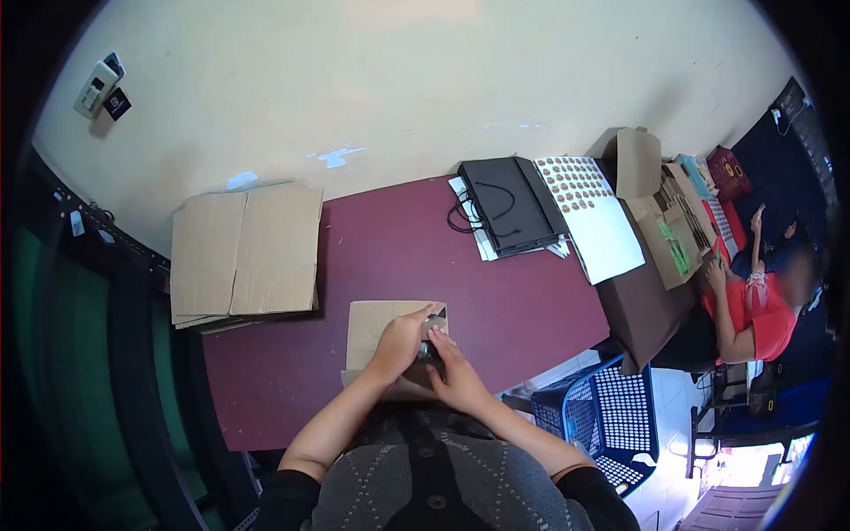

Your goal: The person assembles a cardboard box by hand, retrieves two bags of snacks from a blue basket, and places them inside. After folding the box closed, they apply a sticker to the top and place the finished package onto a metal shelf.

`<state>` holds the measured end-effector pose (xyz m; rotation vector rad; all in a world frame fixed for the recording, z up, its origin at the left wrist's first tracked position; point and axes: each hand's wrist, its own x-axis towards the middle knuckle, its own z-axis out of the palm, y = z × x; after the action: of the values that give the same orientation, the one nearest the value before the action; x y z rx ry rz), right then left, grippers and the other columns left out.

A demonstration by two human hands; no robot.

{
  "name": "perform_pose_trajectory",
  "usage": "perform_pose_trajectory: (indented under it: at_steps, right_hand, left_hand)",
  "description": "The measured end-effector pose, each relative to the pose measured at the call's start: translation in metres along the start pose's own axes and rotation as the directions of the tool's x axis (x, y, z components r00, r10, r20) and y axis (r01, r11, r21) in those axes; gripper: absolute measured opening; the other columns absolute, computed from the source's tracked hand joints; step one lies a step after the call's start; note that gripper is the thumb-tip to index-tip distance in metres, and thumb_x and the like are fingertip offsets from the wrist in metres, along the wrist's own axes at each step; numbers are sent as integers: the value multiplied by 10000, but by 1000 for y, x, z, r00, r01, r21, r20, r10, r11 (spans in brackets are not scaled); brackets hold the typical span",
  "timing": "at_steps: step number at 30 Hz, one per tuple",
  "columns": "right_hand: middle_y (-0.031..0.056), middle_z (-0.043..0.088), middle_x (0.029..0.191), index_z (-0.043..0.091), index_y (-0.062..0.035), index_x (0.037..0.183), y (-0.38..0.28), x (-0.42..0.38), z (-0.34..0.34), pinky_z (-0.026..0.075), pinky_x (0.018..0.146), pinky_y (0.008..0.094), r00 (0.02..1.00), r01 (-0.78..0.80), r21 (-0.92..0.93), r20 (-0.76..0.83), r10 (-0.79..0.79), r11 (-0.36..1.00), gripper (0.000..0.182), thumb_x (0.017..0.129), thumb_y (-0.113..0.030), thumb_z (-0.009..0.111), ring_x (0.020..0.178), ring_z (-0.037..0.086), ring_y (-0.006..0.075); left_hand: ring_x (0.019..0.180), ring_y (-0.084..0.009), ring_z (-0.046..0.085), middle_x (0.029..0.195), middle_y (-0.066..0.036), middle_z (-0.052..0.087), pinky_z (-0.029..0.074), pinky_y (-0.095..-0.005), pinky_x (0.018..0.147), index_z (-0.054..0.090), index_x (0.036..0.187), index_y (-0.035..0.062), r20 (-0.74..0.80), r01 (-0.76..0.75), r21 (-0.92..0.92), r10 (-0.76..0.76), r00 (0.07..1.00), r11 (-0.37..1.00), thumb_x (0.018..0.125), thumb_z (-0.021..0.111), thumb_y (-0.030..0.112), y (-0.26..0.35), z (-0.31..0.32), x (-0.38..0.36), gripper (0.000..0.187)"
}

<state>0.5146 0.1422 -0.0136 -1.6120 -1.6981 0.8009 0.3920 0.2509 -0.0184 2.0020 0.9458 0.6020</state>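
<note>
A small cardboard box with a raised flap lies at the front of the table, close to my body. My left hand reaches over the box, its fingers bent toward the far right corner. Facing it from the right, my right hand has its fingers up against the same spot. Between the two hands shows a small dark, shiny object, mostly covered; its kind cannot be made out. Both hands appear closed about it, though the fingertips are partly hidden.
Flattened cardboard boxes are stacked at the left of the maroon table. A black case with a cable lies at the back, beside a sticker sheet. A blue basket stands right; a person works beyond.
</note>
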Motion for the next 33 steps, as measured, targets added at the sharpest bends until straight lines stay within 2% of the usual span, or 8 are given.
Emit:
perform_pose_trajectory:
  at_steps: [4, 6, 10, 12, 14, 15, 26, 33]
  right_hand:
    - [227, 565, 1135, 514, -11, 1204, 1, 13, -9, 454, 903, 377, 981, 21, 74, -195, -6, 997, 419, 788, 22, 549, 1079, 552, 375]
    - [237, 590, 1061, 568, 14, 1083, 1, 19, -17, 451, 890, 420, 973, -131, 119, -175, 150, 984, 301, 782, 15, 553, 1021, 556, 406]
    - [182, 624, 1032, 615, -26, 1078, 16, 20, -3, 483, 811, 375, 960, -8, -19, -279, 2, 1000, 283, 795, -24, 600, 922, 612, 339]
    - [195, 619, 1052, 607, -18, 1099, 17, 17, 3, 480, 831, 376, 959, -9, -22, -285, 3, 1000, 290, 810, -47, 603, 951, 609, 347]
    - [208, 613, 1073, 599, -10, 1120, 12, 14, 5, 477, 851, 378, 955, -14, -33, -295, 3, 999, 301, 825, -69, 606, 979, 606, 354]
    - [228, 594, 1116, 575, 3, 1158, 2, 13, 5, 460, 891, 383, 947, -25, 11, -320, 27, 1000, 327, 848, -98, 594, 1036, 582, 371]
    - [272, 54, 1505, 19, 72, 1433, 5, -17, 20, 114, 1132, 388, 992, -47, 292, -101, 80, 955, 717, 954, -248, 446, 1409, 81, 354]
    - [251, 174, 1488, 85, 7, 1455, 23, -21, 19, 197, 1117, 377, 977, -94, 414, -135, 164, 905, 758, 846, -33, 534, 1390, 188, 344]
  left_hand:
    - [895, -365, 622, 1047, -229, 616, 496, -400, 741, 597, 1074, -14, -267, -308, 166, 343, 900, 937, 836, 508, 27, 13, 6, -3, 258]
    - [825, -342, 611, 966, -203, 613, 483, -393, 704, 584, 951, -22, -404, 99, -105, -133, 905, 990, 878, 528, 69, 46, 0, -24, 129]
    - [872, -185, 594, 960, -116, 622, 468, -300, 779, 563, 1114, -3, 236, 506, -278, -452, 860, 816, 976, 438, 338, -19, 31, -43, 388]
    - [905, -160, 595, 1018, -94, 622, 473, -304, 800, 574, 1125, 41, 148, 404, -292, -377, 915, 867, 979, 411, 385, -23, 33, -33, 407]
    - [914, -148, 600, 1032, -63, 629, 482, -296, 798, 576, 1123, 85, 493, 515, -852, -469, 732, -93, 973, 437, 368, -11, 23, -13, 349]
    - [891, -134, 596, 1011, -39, 620, 488, -278, 780, 573, 1113, 107, 461, 448, -886, -348, 816, -122, 944, 502, 378, -19, 28, -9, 327]
    - [1339, -208, 313, 1481, -156, 271, 221, -296, 1093, 347, 1378, -39, 360, 494, -796, -382, 851, 349, 908, 575, 281, -17, 74, 30, 613]
    - [1074, -188, 519, 1138, -146, 572, 403, -334, 907, 499, 1200, -79, 472, 445, -297, -276, 837, 845, 905, 572, 358, 69, -17, -3, 532]
